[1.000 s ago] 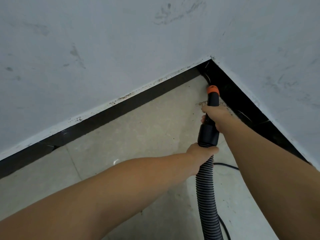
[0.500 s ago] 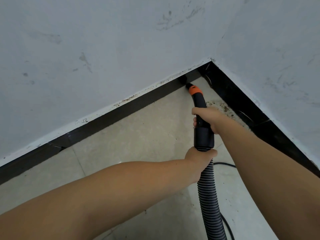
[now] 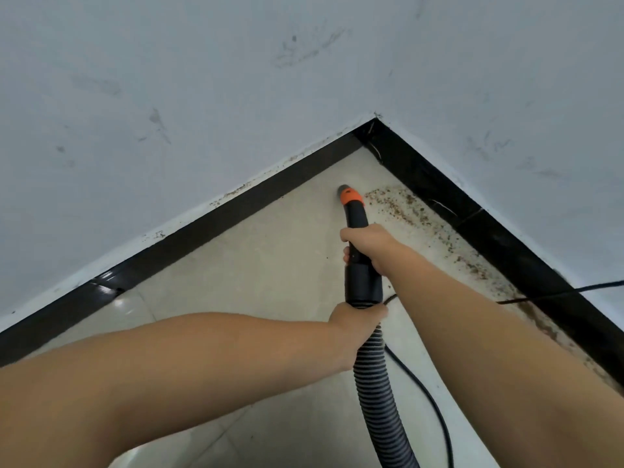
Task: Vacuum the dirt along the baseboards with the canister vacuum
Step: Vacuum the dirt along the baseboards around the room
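- Since half a second ago, the nozzle (image 3: 351, 197) has drawn back from the far-left baseboard (image 3: 209, 228) and now points at open floor tile (image 3: 263, 261), just left of the dirt.
- Brown dirt (image 3: 401, 206) lies in a speckled band on the tile along the right baseboard (image 3: 499, 238), from near the corner toward the near right, where it becomes a darker smear.
- A person's right hand (image 3: 366, 243) grasps the black wand (image 3: 358, 224) just below its orange collar, fingers wrapped round it.
- Their left hand (image 3: 354, 324) grips the ribbed grey hose (image 3: 378, 400) where it joins the wand's wide black cuff; the fingers curl round it.
- No brand, label or writing can be read on the wand, the hose or anything else.
- The hose runs off the near edge of the picture, and the canister body is out of view.
- A thin black cord (image 3: 429, 403) trails on the floor beside the hose, passes behind the right forearm and leaves at the right edge.
- The nozzle's mouth is a small grey blur; whether it touches the tile cannot be told.
- Both forearms hide much of the near floor.
- Scuffed pale walls (image 3: 202, 96) meet at the far corner above the glossy black baseboards.
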A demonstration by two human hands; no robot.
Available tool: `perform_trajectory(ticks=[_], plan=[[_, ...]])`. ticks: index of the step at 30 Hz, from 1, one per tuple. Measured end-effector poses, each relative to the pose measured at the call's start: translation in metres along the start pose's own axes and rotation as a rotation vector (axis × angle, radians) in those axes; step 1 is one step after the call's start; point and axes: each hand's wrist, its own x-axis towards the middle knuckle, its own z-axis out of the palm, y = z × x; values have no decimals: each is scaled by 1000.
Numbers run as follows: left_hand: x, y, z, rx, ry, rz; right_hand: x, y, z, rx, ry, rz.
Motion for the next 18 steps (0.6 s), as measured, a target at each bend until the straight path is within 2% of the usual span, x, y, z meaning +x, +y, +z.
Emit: perform_trajectory(ticks=[3,6,12,18], plan=[[-5,-12,-11,50,22,1,-9,12,20,23,3,-5],[-10,-18,-13,14,11,-102,-11,25,28,54,57,-4],[-15,-25,-7,120,-70,-155,-17,46,-3,162,220,67],[-21,-35,7,96,-101,-161,-29,57,-22,226,244,118]])
